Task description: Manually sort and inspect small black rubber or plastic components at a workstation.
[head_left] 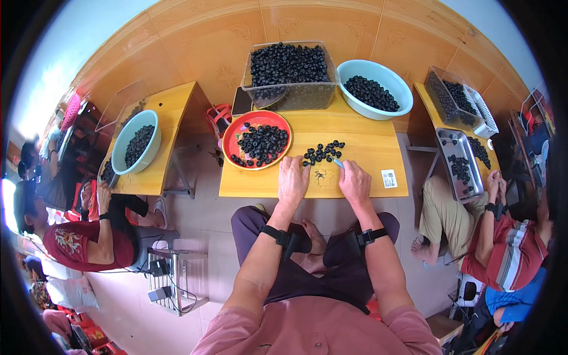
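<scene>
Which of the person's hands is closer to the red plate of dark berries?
Left. The left hand lies flat on the wooden table just below the red plate's right rim; the right hand, pinching a small blue tool, sits farther right.

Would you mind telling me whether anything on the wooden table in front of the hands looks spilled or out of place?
Only small dark crumbs lie scattered on the table between the left hand and right hand; the loose dark fruits sit in a tidy cluster.
</scene>
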`<state>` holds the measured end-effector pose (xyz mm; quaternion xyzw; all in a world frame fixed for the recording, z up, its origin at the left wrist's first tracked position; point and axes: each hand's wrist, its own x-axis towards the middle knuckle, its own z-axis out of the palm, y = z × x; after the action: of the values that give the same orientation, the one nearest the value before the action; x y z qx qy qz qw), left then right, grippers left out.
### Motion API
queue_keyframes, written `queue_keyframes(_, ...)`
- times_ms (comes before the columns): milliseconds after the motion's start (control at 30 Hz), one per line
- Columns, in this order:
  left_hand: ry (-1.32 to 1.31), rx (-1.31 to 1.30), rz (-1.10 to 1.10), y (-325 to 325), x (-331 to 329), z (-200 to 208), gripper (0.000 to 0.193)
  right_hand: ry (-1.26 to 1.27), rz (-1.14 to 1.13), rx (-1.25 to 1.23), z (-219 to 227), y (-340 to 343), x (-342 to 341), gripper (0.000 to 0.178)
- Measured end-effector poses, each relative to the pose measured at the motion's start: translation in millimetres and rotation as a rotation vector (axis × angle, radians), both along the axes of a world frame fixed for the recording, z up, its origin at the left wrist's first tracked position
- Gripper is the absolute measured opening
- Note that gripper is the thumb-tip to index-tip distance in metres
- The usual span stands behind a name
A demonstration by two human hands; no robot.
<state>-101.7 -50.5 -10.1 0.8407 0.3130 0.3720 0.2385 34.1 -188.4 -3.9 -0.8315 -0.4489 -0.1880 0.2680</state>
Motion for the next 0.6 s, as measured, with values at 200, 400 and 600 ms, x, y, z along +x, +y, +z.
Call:
queue_keyframes(200, -0.033, -0.057, -0.089, -1, 2, 4, 0.025, 0.002, -0.029, 0.026, -1, -7, -5, 0.011)
queue_keyframes(400, -0.080, -0.188, -0.109, 3, -7, 0, 0.023, -0.006, -0.022, -0.002, 2, -2, -9, 0.010)
queue_keyframes(600, -0.039, -0.180, -0.163, 2, -2, 6, 0.021, -0.038, -0.025, -0.015, -2, -5, -6, 0.010)
